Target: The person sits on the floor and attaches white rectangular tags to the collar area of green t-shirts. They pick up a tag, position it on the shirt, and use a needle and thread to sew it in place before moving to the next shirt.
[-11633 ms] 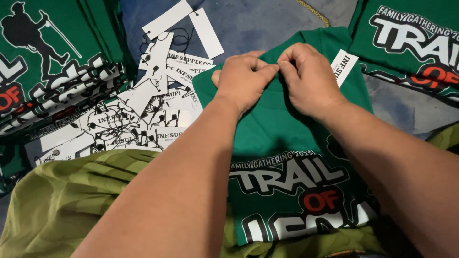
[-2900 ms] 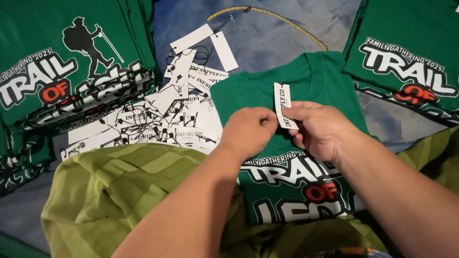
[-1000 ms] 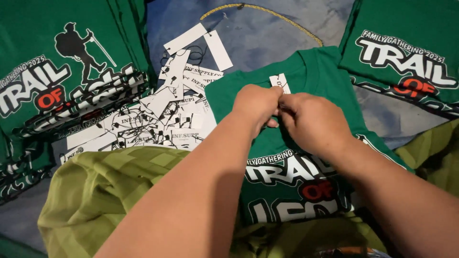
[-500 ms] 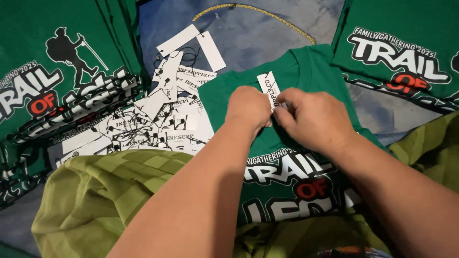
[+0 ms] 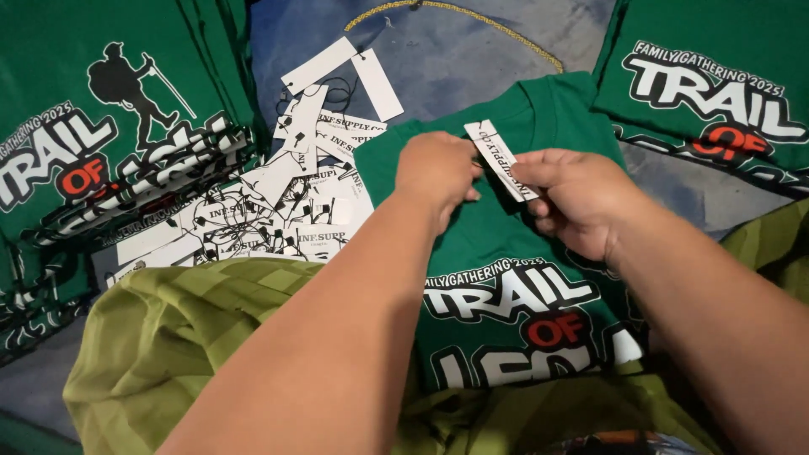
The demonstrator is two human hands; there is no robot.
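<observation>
Both hands work over a green printed T-shirt point(image 5: 514, 244) lying flat at centre, its collar end to the far side and its printed chest nearer the person. The right hand point(image 5: 581, 198) holds a narrow white hang tag point(image 5: 501, 160) in a closed grip between thumb and fingertips; the tag stands tilted, its upper end pointing far-left, just over the shirt's collar area. The left hand point(image 5: 438, 173) is closed in a pinch beside the tag's lower edge, resting on the shirt fabric; whether it grips the tag's string or the cloth cannot be told.

Left of the shirt lies a loose heap of white hang tags point(image 5: 286, 202) with dark strings, spread from near-left to far-centre. A stack of folded green shirts point(image 5: 101, 152) sits at far left, and another green shirt point(image 5: 716, 84) at far right. An olive-green cloth point(image 5: 177, 345) covers the near left. A yellow cord point(image 5: 472, 17) curves across the blue-grey surface point(image 5: 472, 59) at the far side.
</observation>
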